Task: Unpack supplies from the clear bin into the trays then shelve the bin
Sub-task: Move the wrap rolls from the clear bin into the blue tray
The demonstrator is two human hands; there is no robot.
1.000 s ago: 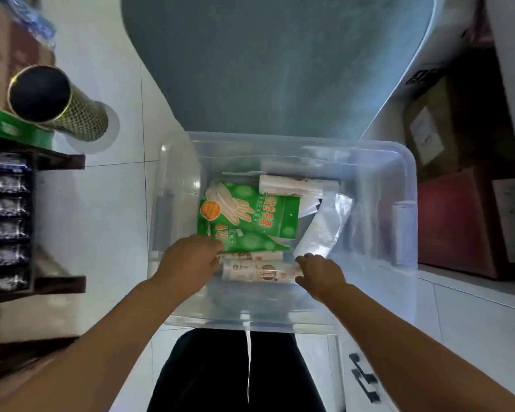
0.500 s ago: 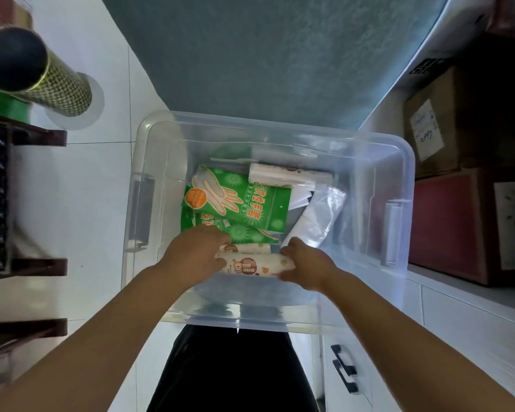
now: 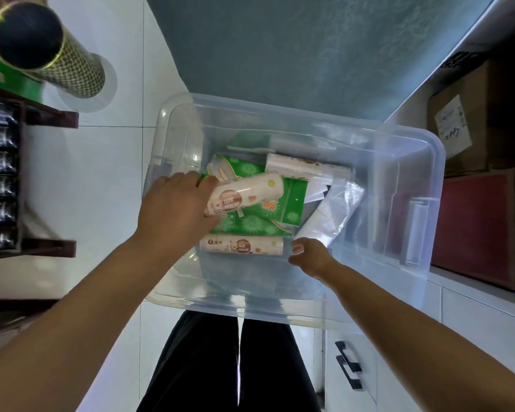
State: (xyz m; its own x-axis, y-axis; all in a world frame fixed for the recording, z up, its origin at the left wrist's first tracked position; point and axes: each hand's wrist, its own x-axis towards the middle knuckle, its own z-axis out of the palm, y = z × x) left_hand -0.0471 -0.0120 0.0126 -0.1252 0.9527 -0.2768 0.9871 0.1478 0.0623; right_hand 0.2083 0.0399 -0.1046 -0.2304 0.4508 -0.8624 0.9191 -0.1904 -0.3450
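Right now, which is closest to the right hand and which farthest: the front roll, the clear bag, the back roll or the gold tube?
From the right hand:
1. The front roll, just left, and the clear bag, just beyond: too close to call.
2. The back roll, by the far wall of the bin.
3. The gold tube, far left, outside the bin.

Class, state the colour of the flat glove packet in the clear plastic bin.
The flat glove packet is green with paler starbursts; head view.
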